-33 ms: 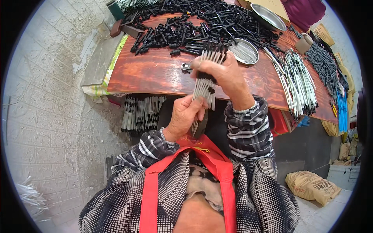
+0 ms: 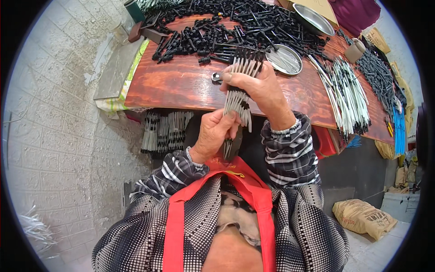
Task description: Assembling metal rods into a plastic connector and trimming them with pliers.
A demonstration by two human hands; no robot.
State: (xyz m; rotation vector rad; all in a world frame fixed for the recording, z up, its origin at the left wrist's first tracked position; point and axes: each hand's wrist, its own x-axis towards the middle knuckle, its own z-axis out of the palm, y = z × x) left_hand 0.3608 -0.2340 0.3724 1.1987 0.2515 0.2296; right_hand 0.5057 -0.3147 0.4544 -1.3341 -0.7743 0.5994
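A bundle of thin white rods with black fittings (image 2: 239, 97) is held upright between my hands, above the table's near edge. My left hand (image 2: 213, 135) pinches the lower part of the bundle, and the thin rod tips stick out below its fingers. My right hand (image 2: 265, 93) grips the upper part, its thumb laid across the rods and its other fingers mostly hidden behind them. Black ends fan out above this hand. Just left of the right thumb, a small shiny metal piece (image 2: 216, 77) shows at the tabletop.
Black plastic parts (image 2: 199, 38) are heaped across the back of the wooden table (image 2: 163, 86). A round metal dish (image 2: 297, 68) holds thin rods. White rods (image 2: 346, 97) and grey parts (image 2: 376, 72) lie at the right. More bundles (image 2: 165, 131) stand below the table's left side.
My right thumb has shifted slightly down the bundle, so more of the rods' upper part shows. My left hand is almost where it was.
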